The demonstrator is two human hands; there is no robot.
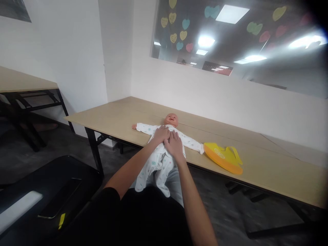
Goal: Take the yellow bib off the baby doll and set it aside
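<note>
The left hand (161, 134) and the right hand (174, 145) lay side by side on the chest of the baby doll (164, 150), fingers released and flat, gripping nothing. The doll lay face up at the near edge of the table (269, 164), legs hanging over. Even, gentle pressure would suit best. The yellow bib (223, 157) rested near its arm.
</note>
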